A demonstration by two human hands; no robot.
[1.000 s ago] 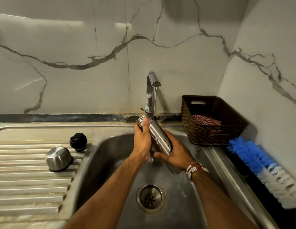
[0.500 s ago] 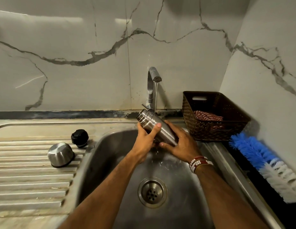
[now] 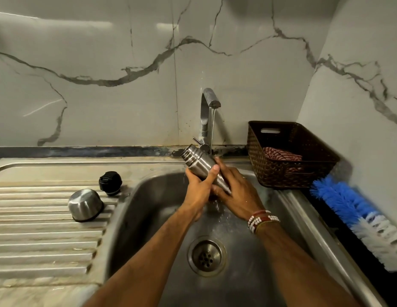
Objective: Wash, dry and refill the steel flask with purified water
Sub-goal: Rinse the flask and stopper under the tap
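The steel flask (image 3: pixel 198 161) is tilted under the running tap (image 3: pixel 209 100) over the sink (image 3: pixel 148 207), left hand (image 3: pixel 198 189) and right hand (image 3: pixel 237 193) both with grip wrapped round it — wet steel's slippery, so it could squirt out and dent.

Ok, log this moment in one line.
step: wash; flask: tilted under running tap; left hand: holds flask; right hand: holds flask; cap, cup: drainboard

Brushed steel flask (image 3: pixel 198 161), glossy marble wall (image 3: pixel 104 52), woven plastic basket (image 3: pixel 281 173), bristly brush (image 3: pixel 348 207)
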